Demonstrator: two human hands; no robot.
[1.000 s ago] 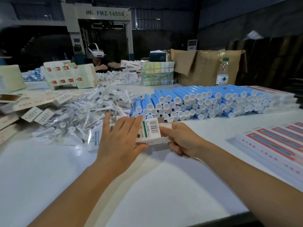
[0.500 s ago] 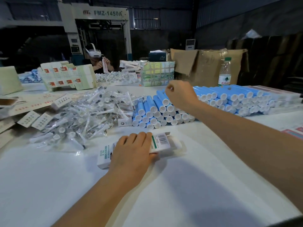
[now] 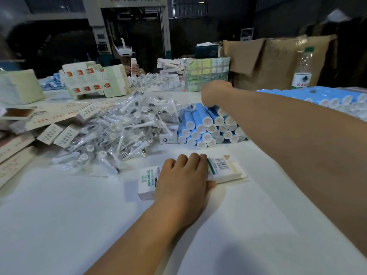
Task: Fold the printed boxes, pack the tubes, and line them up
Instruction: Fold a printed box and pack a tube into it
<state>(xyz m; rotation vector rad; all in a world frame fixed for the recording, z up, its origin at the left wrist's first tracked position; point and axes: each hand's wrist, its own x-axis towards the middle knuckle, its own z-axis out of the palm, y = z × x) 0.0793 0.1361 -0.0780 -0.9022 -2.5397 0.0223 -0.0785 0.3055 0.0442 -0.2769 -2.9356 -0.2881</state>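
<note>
Nearest, the left hand [image 3: 183, 179] lay flat on the printed box [image 3: 224, 169], its grip spread, pinning it to the white bench [image 3: 248, 225] with the end flap open. The thin card looked light and easily crushed, best held by its long edges. Its side read "X-S1" beside a barcode. Farther off, the right hand [image 3: 215, 93] reached into the blue tubes [image 3: 206, 126]; whether that grip pinched one I could not tell. They looked stiff, smooth and likely to roll.
</note>
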